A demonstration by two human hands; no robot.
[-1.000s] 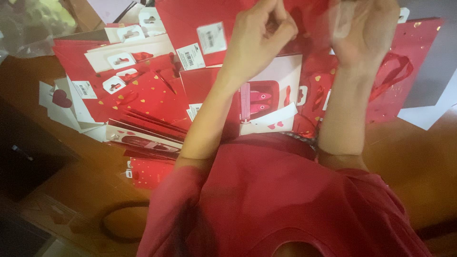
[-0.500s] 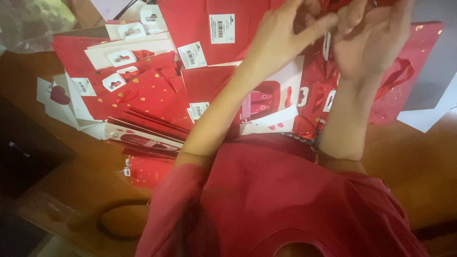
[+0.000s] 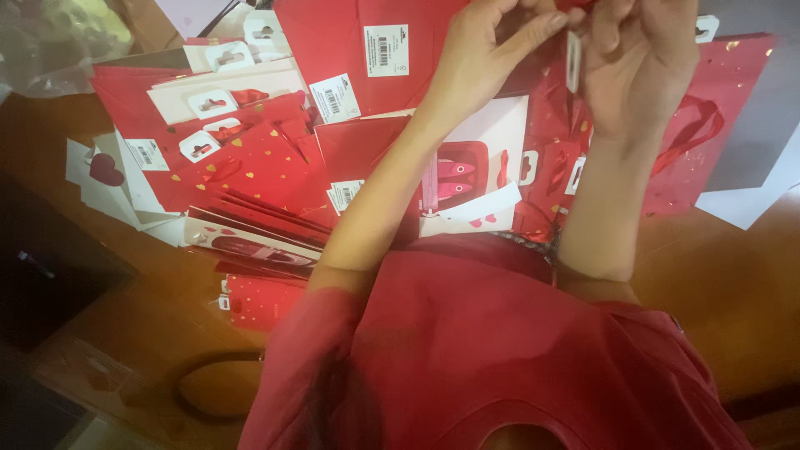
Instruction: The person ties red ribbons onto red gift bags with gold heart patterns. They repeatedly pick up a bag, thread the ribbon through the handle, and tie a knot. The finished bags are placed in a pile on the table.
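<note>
Both hands raised above pile of red gift bags (image 3: 275, 167) on wooden surface (image 3: 733, 275). Left hand (image 3: 492, 50) and right hand (image 3: 637, 62) pinch small white tag (image 3: 573, 60) between fingertips, grip narrow. Tag work unfinished; many flat bags lie below tag.

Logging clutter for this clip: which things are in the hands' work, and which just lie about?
In hand:
left hand
right hand
small white tag, pinched between them
red bag beneath them

Lying about:
pile of red packets
clear plastic wrap
wooden table
</note>
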